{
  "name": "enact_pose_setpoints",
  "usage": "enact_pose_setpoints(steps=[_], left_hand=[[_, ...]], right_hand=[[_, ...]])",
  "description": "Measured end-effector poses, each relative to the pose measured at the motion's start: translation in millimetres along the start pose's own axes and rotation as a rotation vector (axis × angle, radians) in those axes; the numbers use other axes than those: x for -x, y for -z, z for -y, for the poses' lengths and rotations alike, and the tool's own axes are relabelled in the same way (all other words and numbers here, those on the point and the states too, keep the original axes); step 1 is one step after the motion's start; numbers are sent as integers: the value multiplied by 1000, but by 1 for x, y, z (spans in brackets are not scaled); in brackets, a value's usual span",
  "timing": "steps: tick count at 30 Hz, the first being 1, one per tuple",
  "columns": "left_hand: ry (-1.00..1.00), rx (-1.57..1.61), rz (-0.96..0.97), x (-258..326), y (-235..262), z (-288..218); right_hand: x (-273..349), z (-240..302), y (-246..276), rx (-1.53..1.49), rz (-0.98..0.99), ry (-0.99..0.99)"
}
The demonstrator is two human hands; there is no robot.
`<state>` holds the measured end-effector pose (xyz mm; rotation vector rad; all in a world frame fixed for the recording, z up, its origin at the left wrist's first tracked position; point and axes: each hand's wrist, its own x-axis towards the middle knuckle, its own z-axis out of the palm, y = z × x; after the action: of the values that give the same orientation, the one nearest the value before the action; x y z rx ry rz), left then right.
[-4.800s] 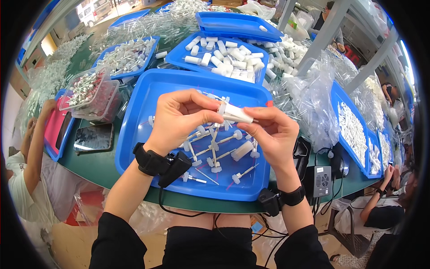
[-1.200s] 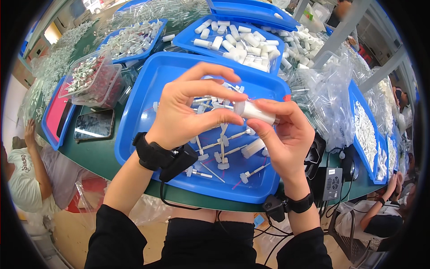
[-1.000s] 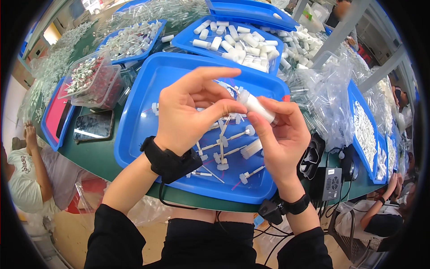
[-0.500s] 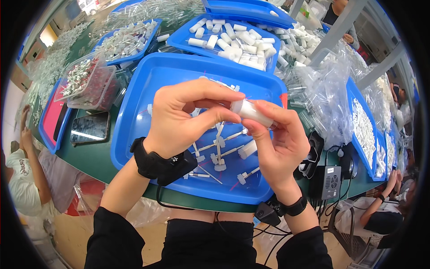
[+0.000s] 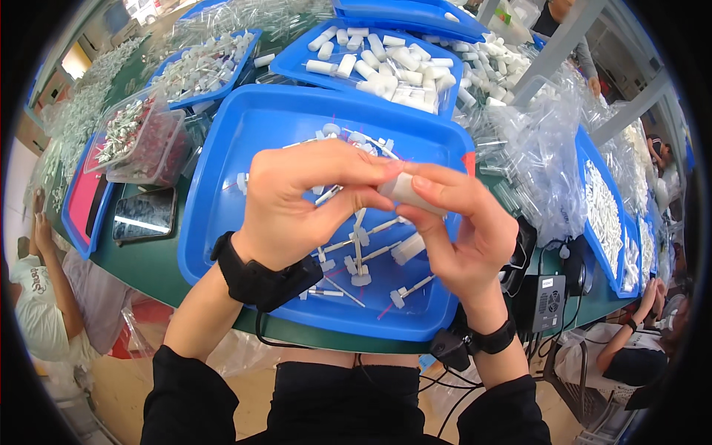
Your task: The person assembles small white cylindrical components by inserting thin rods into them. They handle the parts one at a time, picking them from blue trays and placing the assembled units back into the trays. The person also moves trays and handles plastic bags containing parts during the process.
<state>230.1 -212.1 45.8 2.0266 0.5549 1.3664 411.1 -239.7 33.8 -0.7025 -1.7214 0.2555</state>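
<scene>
Both hands raised together over large blue plastic tray [image 5: 230,141], meeting just above its middle. Left hand [image 5: 297,204] curled, fingers [image 5: 326,159] closed down toward thumb, tips pinched on near end of small white plastic cylinder [image 5: 406,190]; thin white stem part [image 5: 328,195] seen poking out beneath palm, apparently held there too, though grip on it hidden. Right hand [image 5: 463,237] pinched on same cylinder from other side, forefinger along top, thumb below, remaining fingers loosely bent. Cylinder thus held at both ends, tilted slightly down to right, clear of tray floor; judged so held to keep it steady while small piece was worked at its end. Exact joint between parts covered by fingertips, not readable.

Below hands, scattered on tray floor: white pump stems with round bases [image 5: 361,276], lying loose, some crossing, kept within easy reach. Black wrist straps with cables on both forearms.

Behind, second blue tray heaped with white plastic tubes [image 5: 371,63]; third blue tray of small clear and white parts [image 5: 200,63] at far left. Clear plastic box of red and silver small pieces [image 5: 137,137] left of main tray, dark phone [image 5: 143,215] flat on green table just beside it. Crumpled clear plastic bags [image 5: 549,159] at right. Another person's arm [image 5: 52,259] at left edge.
</scene>
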Motion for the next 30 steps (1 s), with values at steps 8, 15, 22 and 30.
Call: enact_pose_setpoints(steps=[8,15,22,30], left_hand=[[192,364,-111,0,-9,0],[55,128,-46,1,-3,1],[42,-42,-26,-1,-6,-2],[53,273,-60,-5,-15,8]], right_hand=[[-2,2,-4,30,-85,79],[7,5,-14,-51,-181,-57],[4,0,-10,-10,-143,-26],[-3,6,-4,143,90,-360]])
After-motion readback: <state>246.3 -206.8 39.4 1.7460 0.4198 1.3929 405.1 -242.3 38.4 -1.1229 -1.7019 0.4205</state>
